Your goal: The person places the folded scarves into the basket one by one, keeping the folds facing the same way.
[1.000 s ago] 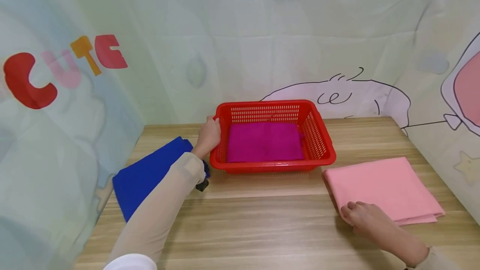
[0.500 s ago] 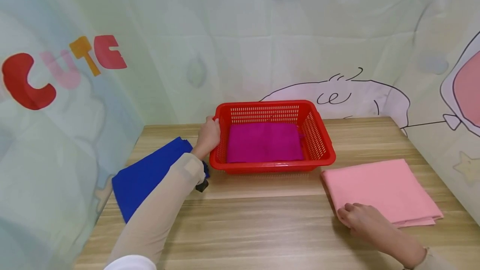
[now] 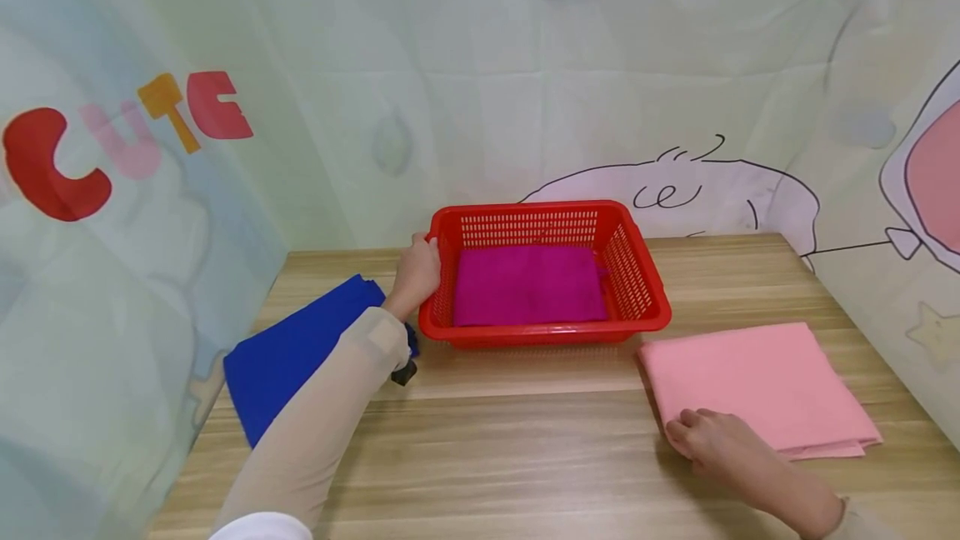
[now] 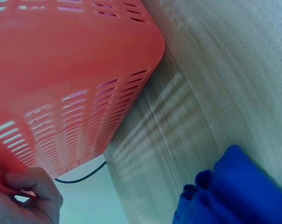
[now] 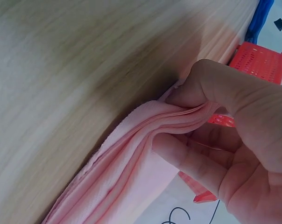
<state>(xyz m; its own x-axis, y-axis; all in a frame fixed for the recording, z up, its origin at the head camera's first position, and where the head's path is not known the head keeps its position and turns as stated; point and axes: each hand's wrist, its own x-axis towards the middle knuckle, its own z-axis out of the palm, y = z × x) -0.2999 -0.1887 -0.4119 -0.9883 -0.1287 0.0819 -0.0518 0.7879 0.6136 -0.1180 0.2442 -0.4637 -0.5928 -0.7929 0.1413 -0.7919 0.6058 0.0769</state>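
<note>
My left hand (image 3: 417, 273) grips the left rim of a red plastic basket (image 3: 547, 332); the left wrist view shows the fingers curled over that rim. Inside the basket lies a folded magenta cloth (image 3: 528, 283). On the right, my right hand (image 3: 723, 448) pinches the near left corner of a folded pink cloth (image 3: 765, 382). Seen from the right wrist, the thumb is on one side of the stacked pink layers and the fingers are on the other. A folded blue cloth (image 3: 300, 357) lies on the left, partly hidden under my left forearm.
The wooden table (image 3: 525, 457) carries everything. Behind it hangs a printed backdrop (image 3: 480, 107) that also closes off both sides, with the basket standing near its back part. A small black piece (image 3: 404, 372) sits at my left wrist.
The pink cloth has slid slightly left and toward me, with my right hand pinching its corner. My left hand and the basket stay in place.
</note>
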